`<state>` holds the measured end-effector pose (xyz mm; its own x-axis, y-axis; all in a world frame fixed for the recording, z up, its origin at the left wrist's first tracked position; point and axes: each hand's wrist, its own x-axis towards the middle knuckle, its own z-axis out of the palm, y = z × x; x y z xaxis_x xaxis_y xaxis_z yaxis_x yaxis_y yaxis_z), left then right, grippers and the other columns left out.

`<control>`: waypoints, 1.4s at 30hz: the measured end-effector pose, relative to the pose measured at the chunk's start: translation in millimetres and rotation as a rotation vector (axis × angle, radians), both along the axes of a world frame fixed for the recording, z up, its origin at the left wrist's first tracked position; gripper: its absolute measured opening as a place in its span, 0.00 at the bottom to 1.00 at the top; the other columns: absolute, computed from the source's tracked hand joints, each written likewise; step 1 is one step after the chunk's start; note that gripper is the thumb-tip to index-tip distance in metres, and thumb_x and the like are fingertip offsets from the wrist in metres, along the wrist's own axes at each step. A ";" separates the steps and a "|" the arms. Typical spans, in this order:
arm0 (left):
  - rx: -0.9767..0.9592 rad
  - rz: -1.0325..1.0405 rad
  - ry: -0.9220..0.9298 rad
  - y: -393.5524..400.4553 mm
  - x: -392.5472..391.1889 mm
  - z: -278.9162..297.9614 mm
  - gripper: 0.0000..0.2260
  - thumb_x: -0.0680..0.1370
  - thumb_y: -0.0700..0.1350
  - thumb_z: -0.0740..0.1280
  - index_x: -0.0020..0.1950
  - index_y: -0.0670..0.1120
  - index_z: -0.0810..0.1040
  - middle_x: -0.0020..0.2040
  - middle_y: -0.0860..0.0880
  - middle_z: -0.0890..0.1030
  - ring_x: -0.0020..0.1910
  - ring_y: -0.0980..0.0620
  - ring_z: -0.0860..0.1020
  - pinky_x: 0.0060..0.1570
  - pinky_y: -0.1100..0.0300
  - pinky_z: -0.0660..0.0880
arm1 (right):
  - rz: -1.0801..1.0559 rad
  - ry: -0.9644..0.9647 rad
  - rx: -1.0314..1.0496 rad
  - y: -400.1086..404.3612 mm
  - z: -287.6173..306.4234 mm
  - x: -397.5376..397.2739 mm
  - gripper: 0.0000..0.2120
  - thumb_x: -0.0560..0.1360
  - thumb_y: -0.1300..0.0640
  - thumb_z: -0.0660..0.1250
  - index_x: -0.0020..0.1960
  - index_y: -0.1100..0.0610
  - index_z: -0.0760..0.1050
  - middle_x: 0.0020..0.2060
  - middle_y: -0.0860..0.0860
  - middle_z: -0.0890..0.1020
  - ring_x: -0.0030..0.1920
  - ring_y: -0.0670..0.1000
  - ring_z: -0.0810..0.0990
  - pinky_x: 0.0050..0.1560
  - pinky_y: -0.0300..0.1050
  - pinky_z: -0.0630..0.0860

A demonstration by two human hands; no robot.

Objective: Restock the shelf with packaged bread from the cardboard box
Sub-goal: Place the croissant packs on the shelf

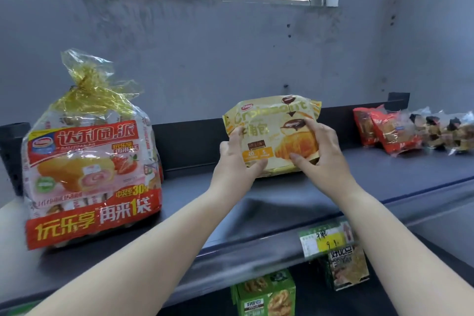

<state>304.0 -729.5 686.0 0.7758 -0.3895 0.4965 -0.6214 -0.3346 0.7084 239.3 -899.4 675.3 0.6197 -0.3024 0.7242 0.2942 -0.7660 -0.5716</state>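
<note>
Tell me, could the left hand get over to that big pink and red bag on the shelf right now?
Probably yes, but not at once. The left hand is helping the right hand hold the yellow croissant bag. The shelf between it and the pink and red bag looks bare.

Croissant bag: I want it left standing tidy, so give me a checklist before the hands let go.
1. Both hands hold croissant bag, left hand and right hand: ok.
2. Bag upright, label facing out: ok.
3. Bag bottom resting on shelf: cannot tell.
4. Clear of strawberry pie bag on the left: ok.
5. Clear of red packs on the right: ok.
</note>
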 end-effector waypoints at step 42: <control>0.295 0.454 -0.193 -12.4 -40.5 -16.4 0.37 0.74 0.50 0.68 0.76 0.55 0.48 0.74 0.47 0.59 0.67 0.45 0.67 0.60 0.45 0.72 | -0.163 0.075 -0.460 16.4 -10.5 9.2 0.40 0.66 0.53 0.73 0.70 0.45 0.53 0.74 0.57 0.52 0.73 0.63 0.50 0.66 0.72 0.53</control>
